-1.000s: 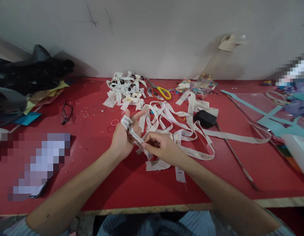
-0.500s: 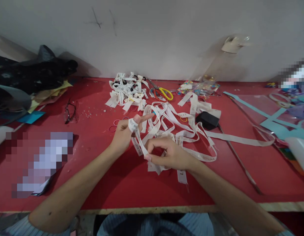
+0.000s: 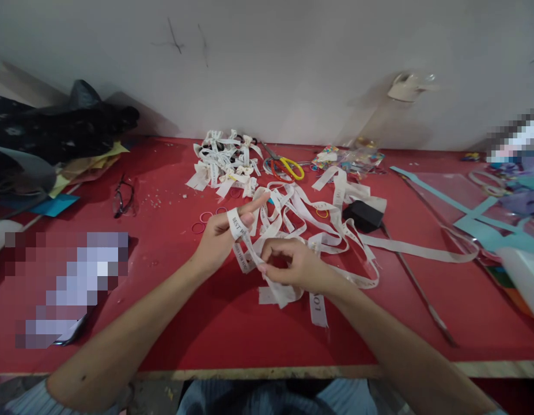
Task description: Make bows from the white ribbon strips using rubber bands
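Note:
A white ribbon (image 3: pixel 237 223) printed with dark lettering is looped over the fingers of my left hand (image 3: pixel 215 239), whose index finger points out to the right. Thumb and fingertips of my right hand (image 3: pixel 295 262) pinch the same ribbon lower down and hold it stretched between the hands. Its free end hangs below the right fingertips. Loose lengths of similar ribbon (image 3: pixel 331 235) lie tangled on the table behind and right of my hands. Small elastic bands (image 3: pixel 206 217) lie just beyond my left hand.
At the back sit a pile of tied ribbon bows (image 3: pixel 223 158) and scissors (image 3: pixel 291 167) with yellow and red handles. Eyeglasses (image 3: pixel 123 196) and a blurred phone (image 3: pixel 83 291) are on the left. A black block (image 3: pixel 362 215) and a thin rod (image 3: pixel 417 285) lie right of the ribbons.
The ribbon around my left fingers has turned so more lettering shows. My left thumb has shifted, and the right hand has moved slightly, still pinching the ribbon.

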`<state>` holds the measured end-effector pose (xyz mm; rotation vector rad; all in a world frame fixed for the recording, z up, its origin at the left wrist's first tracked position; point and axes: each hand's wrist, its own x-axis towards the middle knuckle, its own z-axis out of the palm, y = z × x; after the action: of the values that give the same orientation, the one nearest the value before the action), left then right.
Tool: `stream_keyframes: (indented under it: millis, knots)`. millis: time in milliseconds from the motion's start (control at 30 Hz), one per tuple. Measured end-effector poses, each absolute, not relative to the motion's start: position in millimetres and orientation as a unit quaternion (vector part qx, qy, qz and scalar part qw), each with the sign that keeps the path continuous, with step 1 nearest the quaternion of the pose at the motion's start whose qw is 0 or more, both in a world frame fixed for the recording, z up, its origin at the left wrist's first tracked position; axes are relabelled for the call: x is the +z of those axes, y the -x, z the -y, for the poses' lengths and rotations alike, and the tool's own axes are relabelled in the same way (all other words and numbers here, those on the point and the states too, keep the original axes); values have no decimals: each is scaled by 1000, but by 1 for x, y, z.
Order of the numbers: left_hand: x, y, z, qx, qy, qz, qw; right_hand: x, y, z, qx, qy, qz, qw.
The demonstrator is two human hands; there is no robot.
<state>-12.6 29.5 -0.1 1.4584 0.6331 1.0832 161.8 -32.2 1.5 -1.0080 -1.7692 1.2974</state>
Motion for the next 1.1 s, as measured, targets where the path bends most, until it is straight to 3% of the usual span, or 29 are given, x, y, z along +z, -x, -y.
stream_keyframes:
  millis: [200, 333, 533, 800, 1100]
  knots:
    - [9, 0, -14, 445, -645, -331, 526, -4, -141, 43, 422, 453, 648, 444]
    - [11, -3, -7, 436, -630, -342, 544, -3, -138, 47, 389, 437, 680, 442]
    - [3, -1, -15, 500, -556, -338, 572, 1, -143, 45, 467, 426, 638, 439]
    - [-2, 3, -21, 541, -542, -322, 557, -1, -147, 42, 468, 452, 641, 406]
    - [8, 2, -13, 442, -634, -331, 542, -4, -149, 47, 325, 444, 689, 471]
